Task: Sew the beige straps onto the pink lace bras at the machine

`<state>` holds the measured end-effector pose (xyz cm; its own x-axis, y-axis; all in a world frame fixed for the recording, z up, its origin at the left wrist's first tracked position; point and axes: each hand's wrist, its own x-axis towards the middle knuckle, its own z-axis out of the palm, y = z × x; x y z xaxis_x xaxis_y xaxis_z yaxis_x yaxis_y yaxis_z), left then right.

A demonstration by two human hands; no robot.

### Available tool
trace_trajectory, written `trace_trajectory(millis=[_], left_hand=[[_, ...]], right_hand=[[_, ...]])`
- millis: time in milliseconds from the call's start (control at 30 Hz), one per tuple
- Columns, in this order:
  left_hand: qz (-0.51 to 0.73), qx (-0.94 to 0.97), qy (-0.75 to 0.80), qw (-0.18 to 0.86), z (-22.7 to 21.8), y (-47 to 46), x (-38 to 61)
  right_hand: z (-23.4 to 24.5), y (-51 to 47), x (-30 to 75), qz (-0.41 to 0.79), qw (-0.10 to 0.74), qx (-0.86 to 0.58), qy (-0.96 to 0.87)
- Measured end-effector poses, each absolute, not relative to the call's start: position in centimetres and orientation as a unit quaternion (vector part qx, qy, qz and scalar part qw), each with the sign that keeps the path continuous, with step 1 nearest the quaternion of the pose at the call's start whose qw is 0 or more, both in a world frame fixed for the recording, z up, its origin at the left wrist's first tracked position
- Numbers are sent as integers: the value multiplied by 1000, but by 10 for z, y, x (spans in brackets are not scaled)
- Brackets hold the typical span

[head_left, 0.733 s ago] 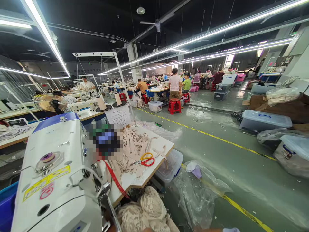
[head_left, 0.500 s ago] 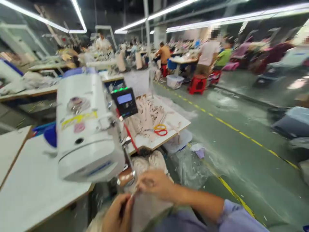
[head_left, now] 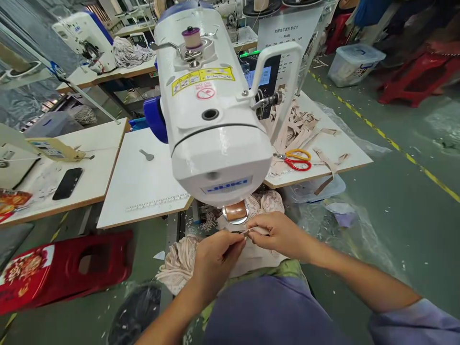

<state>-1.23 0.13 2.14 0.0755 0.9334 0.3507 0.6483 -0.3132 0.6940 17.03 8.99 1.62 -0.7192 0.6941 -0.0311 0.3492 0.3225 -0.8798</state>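
Note:
My left hand point(head_left: 220, 255) and my right hand point(head_left: 278, 235) meet in front of the white sewing machine point(head_left: 219, 143). Both pinch a narrow beige fabric strip point(head_left: 259, 231) between thumb and fingers, the fingertips almost touching. More pale beige fabric point(head_left: 251, 258) hangs below them over my lap. Just beyond the fingers is a round metal plate with a copper-coloured pad point(head_left: 236, 212), under the machine's head. Gathered lace fabric point(head_left: 272, 202) lies behind my right hand. A bundle of beige pieces point(head_left: 179, 263) hangs to the left of my left hand.
Scissors with red and yellow handles point(head_left: 298, 159) lie beside loose beige strips point(head_left: 296, 125) on the right tabletop. A phone point(head_left: 67, 183) rests on the left table. A red stool point(head_left: 68, 270) and a black-lined bin point(head_left: 134, 314) stand at lower left. Plastic sheeting point(head_left: 319, 230) covers floor at right.
The view has swung down and left, bringing the machine to the centre and the left table into sight. Both hands still grip the beige fabric close together.

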Motion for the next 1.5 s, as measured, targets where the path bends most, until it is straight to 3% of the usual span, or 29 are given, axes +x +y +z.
trace_trajectory(millis=[400, 567, 733, 900, 1000, 1100, 1167, 1333, 1500], left_hand=[[385, 670, 569, 281, 22, 11, -16], [295, 684, 571, 344, 28, 16, -20], [251, 717, 606, 236, 30, 17, -17], [328, 654, 636, 245, 22, 21, -14], [330, 686, 642, 93, 13, 25, -24], [307, 783, 532, -103, 1, 28, -40], [282, 819, 475, -159, -5, 29, -51], [208, 847, 458, -171, -4, 29, -56], [159, 819, 533, -142, 14, 28, -37]], right_hand=[[23, 95, 172, 483, 143, -285, -816], [23, 91, 172, 466, 124, -288, -827], [24, 88, 172, 407, 192, -297, -842], [39, 109, 157, 351, 190, -281, -873], [47, 125, 144, 363, 160, -300, -867], [50, 132, 136, 326, 154, -301, -883], [52, 133, 133, 306, 150, -302, -890], [49, 129, 136, 256, 134, -321, -902], [17, 112, 149, 143, 269, -321, -897]])
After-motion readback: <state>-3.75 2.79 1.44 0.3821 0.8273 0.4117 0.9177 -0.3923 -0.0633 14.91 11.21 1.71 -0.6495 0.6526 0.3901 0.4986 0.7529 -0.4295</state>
